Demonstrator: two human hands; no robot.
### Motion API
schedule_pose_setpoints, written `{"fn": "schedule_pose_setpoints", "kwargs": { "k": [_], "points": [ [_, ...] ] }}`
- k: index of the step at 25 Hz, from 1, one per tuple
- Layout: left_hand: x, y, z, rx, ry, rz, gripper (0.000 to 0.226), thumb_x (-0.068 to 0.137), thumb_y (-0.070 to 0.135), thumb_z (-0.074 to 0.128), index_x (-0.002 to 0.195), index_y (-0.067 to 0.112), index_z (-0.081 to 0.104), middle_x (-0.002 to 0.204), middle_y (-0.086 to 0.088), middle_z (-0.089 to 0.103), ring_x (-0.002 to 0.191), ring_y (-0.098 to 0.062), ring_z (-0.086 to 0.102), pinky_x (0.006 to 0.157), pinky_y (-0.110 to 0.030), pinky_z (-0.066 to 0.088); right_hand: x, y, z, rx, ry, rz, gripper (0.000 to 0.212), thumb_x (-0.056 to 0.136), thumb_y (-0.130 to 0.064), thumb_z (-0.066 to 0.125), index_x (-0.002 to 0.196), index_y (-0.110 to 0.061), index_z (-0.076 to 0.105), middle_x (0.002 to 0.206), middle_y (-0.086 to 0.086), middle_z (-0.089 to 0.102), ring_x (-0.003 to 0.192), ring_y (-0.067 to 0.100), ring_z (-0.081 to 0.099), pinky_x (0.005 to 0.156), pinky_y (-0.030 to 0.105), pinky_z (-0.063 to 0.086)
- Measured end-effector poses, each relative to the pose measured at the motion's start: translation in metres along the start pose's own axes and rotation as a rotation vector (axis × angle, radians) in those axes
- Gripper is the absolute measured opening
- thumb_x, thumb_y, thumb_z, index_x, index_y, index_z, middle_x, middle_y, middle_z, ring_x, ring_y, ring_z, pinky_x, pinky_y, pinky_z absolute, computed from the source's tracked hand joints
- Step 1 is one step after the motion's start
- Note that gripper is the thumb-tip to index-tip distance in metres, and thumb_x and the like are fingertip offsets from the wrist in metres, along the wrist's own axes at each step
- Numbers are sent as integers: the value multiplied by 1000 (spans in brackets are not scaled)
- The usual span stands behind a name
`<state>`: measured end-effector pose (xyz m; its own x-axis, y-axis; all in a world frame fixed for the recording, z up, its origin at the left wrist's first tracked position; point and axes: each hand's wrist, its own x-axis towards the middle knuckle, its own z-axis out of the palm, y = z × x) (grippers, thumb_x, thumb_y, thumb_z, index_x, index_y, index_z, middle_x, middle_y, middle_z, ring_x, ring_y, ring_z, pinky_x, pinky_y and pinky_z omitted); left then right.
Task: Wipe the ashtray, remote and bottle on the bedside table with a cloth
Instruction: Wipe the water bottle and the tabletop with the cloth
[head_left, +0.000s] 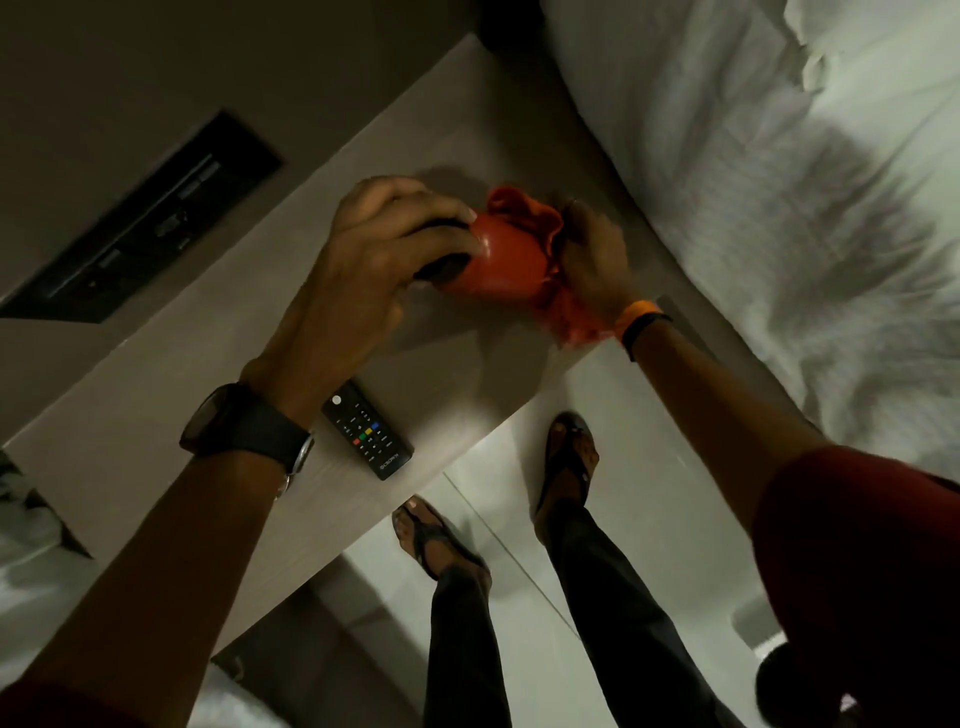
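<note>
1. The bedside table (171, 395) has a pale, matte, wood-grain top.
2. One left hand (363, 260) grips a glossy red rounded ashtray (498, 260), held above the table.
3. One flat black plastic remote (368, 430) with coloured buttons lies near the front edge.
4. One right hand (592, 265), blurred, clutches a soft crumpled orange-red cloth (524, 213) against the ashtray.

Head camera looks steeply down, close over the bedside table (156, 415).
</note>
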<state>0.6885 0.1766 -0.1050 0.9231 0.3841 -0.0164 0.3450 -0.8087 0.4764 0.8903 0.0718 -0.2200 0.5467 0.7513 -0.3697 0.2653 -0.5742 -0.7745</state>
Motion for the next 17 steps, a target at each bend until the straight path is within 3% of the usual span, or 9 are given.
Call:
{"fn": "schedule_pose_setpoints", "kwargs": {
  "k": [3,5,6,8,9,11,13,15,17],
  "points": [
    [12,4,-19,48,11,1,39,82,-2,55,116,8,71,129,-11,67,117,-40,54,101,-45,44,16,5,-3,85,98,-109,32,97,-7,45,121,-15,65,119,6,70,110,21,66,101,43,53],
    [17,2,-34,99,42,31,39,80,-3,61,117,7,70,128,-13,67,117,-37,53,101,-31,39,22,16,9,-41,80,-151,33,103,-17,45,132,-11,58,136,14,61,127,30,56,116,45,41],
    [18,1,-41,116,48,36,41,80,-2,60,119,8,69,130,-13,65,119,-36,51,103,-27,38,22,19,20,-231,3,-186,39,106,-25,42,142,-13,50,150,14,50,141,30,44,123,43,27],
    [20,-2,-53,101,52,-15,51,77,5,45,124,11,65,136,-11,60,128,-34,50,106,-41,45,16,20,47,-605,-163,-378,48,107,-35,36,152,-19,36,164,11,28,155,29,18,128,47,6],
    [21,-3,-55,67,49,-52,58,74,8,39,125,11,64,138,-10,58,133,-31,49,103,-47,49,9,18,59,-680,-259,-502,47,107,-36,36,152,-23,36,165,9,25,156,29,13,128,50,3],
    [26,-7,-53,43,43,-73,58,74,7,40,127,10,63,140,-9,55,135,-27,47,101,-46,51,-11,21,72,-732,-496,-776,44,105,-33,40,149,-28,42,165,4,25,156,26,13,127,51,3],
    [35,-10,-43,152,32,-81,53,75,3,54,126,13,65,138,-7,58,130,-32,48,103,-44,47,-31,33,66,-767,-679,-967,42,103,-32,44,144,-31,48,164,-1,28,156,22,14,128,48,3],
    [42,-8,-30,201,-11,-88,53,75,3,56,125,17,65,136,-3,60,124,-34,49,101,-39,41,-40,48,51,-766,-757,-1009,39,102,-33,48,141,-32,51,163,-3,31,155,19,16,129,46,5],
    [41,-5,-21,189,-58,-75,54,77,11,41,125,19,65,135,-1,61,122,-31,49,98,-36,38,-45,58,30,-784,-805,-984,38,101,-30,52,139,-29,54,160,-2,36,154,19,19,129,45,6]
  ]
}}
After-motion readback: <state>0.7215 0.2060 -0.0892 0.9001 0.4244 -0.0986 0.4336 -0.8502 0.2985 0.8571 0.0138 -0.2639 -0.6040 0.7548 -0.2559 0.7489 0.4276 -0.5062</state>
